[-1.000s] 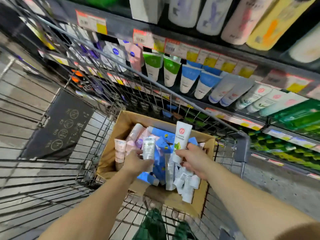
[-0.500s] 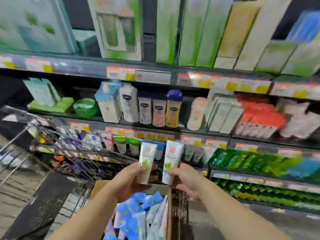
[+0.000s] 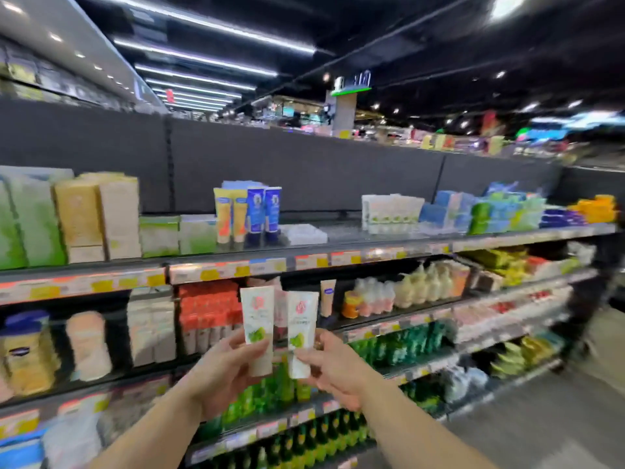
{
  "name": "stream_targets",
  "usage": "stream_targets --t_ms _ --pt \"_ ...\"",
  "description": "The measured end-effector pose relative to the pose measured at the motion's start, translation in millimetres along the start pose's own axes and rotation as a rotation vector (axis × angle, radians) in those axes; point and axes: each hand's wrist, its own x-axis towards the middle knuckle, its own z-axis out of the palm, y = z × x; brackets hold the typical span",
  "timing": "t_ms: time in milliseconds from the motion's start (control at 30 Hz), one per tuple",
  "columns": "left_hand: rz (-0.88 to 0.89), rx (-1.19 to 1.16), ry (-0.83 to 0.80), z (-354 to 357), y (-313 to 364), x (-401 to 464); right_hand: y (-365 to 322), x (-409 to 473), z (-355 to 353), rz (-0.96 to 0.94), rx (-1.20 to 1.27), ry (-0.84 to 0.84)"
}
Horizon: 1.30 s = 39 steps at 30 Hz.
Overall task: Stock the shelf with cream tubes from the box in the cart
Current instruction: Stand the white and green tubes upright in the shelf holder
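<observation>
My left hand [image 3: 223, 377] grips a white cream tube [image 3: 257, 319] with a green print, held upright. Right beside it, my right hand [image 3: 333, 370] grips a second matching white cream tube [image 3: 302, 324], also upright. Both tubes are raised in front of the middle shelves. On the top shelf [image 3: 338, 253] at the right stands a row of similar white tubes with green prints [image 3: 390, 213]. The cart and its box are out of view.
The top shelf has a bare stretch between a white pack [image 3: 302, 233] and the row of white tubes. Yellow and blue tubes [image 3: 248, 213] stand to the left, boxes [image 3: 98, 218] further left. Lower shelves are packed with bottles and packs. The aisle floor [image 3: 541, 418] opens at the right.
Both hands lifted the two white tubes out of the box in the cart and up to shelf height. My view swung upward from the cart to the upper shelves.
</observation>
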Motion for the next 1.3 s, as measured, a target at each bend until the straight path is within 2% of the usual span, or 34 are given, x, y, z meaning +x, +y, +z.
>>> stream_targets --t_ms 167,333,567,800,967,1067,1300 --pt "0.071 0.057 -0.140 110 3 60 -10 -36 -120 -0.097 0.094 0.191" --pt "0.127 0.058 -0.121 176 11 118 -17 -37 -197 -0.190 0.151 0.277" --pt "0.193 0.154 -0.099 193 25 228 -49 29 -268 -0.288 -0.043 0.383" --pt "0.263 0.241 -0.093 211 69 339 -109 129 -346 -0.381 -0.206 0.525" --pt "0.299 0.269 -0.048 217 85 387 -137 196 -385 -0.417 -0.273 0.537" --pt "0.302 0.284 -0.001 222 84 406 -151 237 -405 -0.443 -0.392 0.532" --pt "0.343 0.262 0.211 241 77 438 -156 308 -437 -0.488 -0.523 0.316"
